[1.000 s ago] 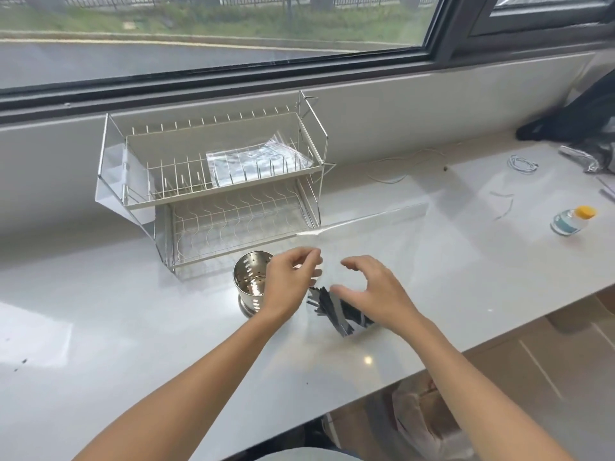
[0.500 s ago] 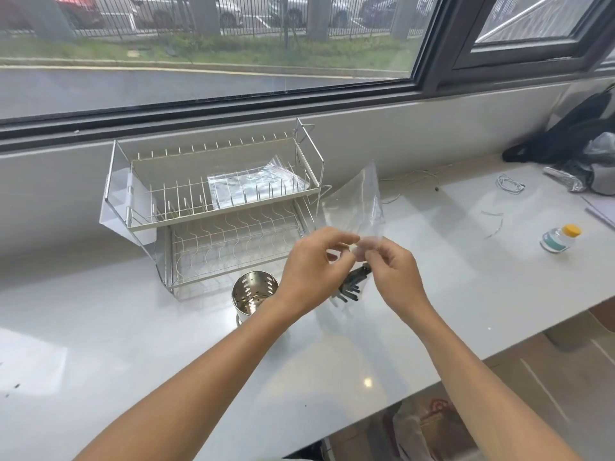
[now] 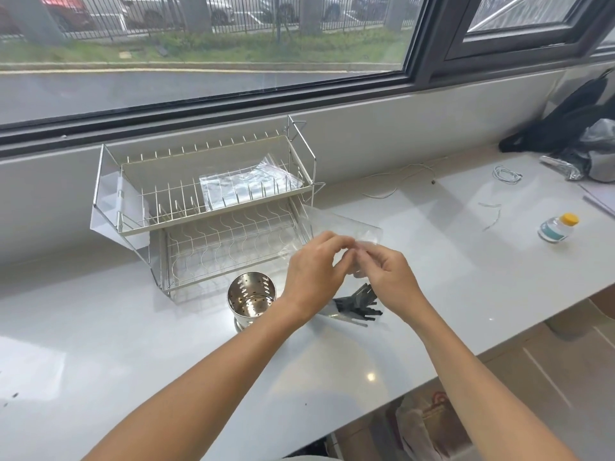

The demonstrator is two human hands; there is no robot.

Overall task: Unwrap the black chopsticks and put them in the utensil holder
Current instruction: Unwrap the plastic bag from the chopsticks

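Both hands, left hand (image 3: 312,274) and right hand (image 3: 387,272), pinched the clear plastic sleeve (image 3: 342,227) just right of the perforated steel utensil holder (image 3: 251,299); black chopsticks (image 3: 357,302) hung inside; a sudden tear could have spilled them onto the tabletop (image 3: 449,261).

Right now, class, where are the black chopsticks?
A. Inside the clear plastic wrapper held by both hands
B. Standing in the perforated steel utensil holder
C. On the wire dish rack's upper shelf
A: the black chopsticks sit in the clear plastic wrapper that the left hand and right hand pinch; the perforated steel utensil holder holds none.
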